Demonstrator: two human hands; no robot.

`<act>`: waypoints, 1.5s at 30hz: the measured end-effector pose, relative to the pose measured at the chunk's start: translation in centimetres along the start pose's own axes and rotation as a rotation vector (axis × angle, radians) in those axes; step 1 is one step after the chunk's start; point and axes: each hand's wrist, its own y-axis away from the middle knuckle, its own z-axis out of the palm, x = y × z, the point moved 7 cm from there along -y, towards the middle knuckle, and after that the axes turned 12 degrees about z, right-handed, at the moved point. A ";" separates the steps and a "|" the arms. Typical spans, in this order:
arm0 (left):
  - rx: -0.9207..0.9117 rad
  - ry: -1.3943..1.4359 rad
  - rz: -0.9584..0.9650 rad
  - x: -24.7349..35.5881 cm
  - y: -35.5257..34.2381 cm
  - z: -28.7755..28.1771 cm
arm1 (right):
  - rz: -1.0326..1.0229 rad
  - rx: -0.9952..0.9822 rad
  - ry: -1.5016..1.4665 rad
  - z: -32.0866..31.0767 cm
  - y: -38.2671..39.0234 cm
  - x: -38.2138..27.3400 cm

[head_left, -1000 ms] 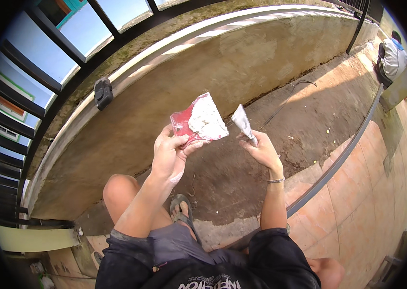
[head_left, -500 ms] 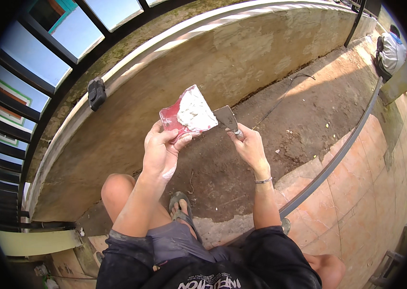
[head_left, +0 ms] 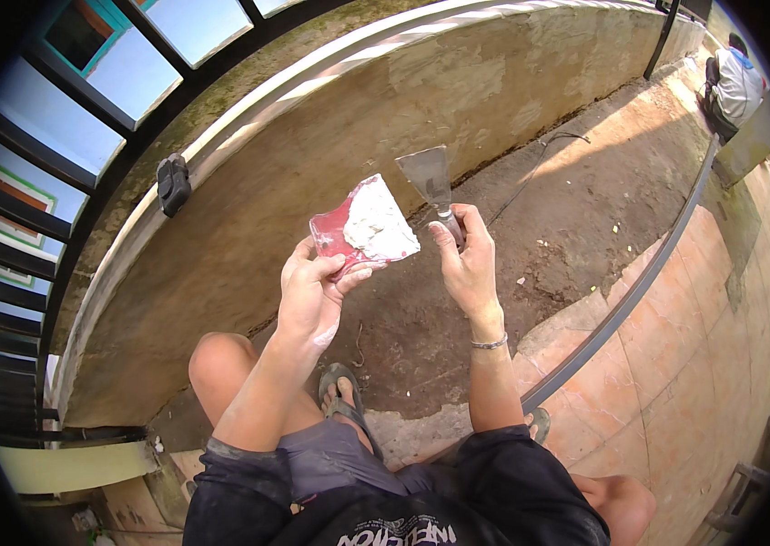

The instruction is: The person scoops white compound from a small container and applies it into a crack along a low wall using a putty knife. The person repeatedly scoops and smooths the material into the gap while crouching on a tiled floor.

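Observation:
My left hand [head_left: 315, 284] is closed on the lower left edge of a red plastic spreader plate [head_left: 331, 227]. A thick mound of white putty [head_left: 379, 220] covers its right part. To the right, my right hand [head_left: 469, 259] grips the handle of a putty knife [head_left: 428, 175], its wide grey metal blade pointing up and slightly left. The blade is apart from the plate and the putty. White smears mark my left fingers and wrist. Behind both tools stands a low, curved plastered wall [head_left: 303, 173].
A black object [head_left: 172, 185] rests on the wall's ledge beside black fence bars [head_left: 57, 155]. Bare soil [head_left: 549, 218] lies along the wall's foot, edged by a curved dark rail [head_left: 626, 320] and pinkish tiles [head_left: 667, 364]. Another person [head_left: 736, 86] sits at the far right.
My right hand has drawn the putty knife away from the putty's right edge and turned it blade up. The spreader plate has shifted slightly right and down.

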 end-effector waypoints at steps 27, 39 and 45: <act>0.054 -0.097 0.112 -1.5 -2.2 1.9 | -0.272 -0.579 1.236 0.3 -4.4 -16.6; 0.149 -0.111 0.116 -1.1 -2.7 0.4 | 0.051 -0.648 1.157 -4.8 -4.1 -11.8; 0.142 -0.073 0.061 -1.2 -2.6 -0.7 | 0.685 -0.388 0.087 -10.9 -5.4 -2.3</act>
